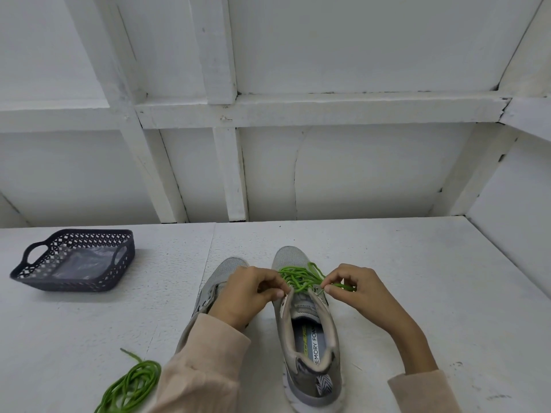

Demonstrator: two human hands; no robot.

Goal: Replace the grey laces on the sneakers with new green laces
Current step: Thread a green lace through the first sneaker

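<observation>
Your left hand (pixel 247 293) pinches the green lace (pixel 298 278) at centre frame, your right hand (pixel 354 290) pinches it just to the right, both above the tongue of the sneaker (pixel 310 347). Pull both ends evenly so the crossings sit flat. The second green lace (pixel 131 386) lies coiled at lower left, well apart from your hands

Left hand (pixel 249 293): pinches green lace (pixel 298 278), left of sneaker (pixel 310 338) tongue.
Right hand (pixel 356 289): pinches lace, right of tongue.
</observation>
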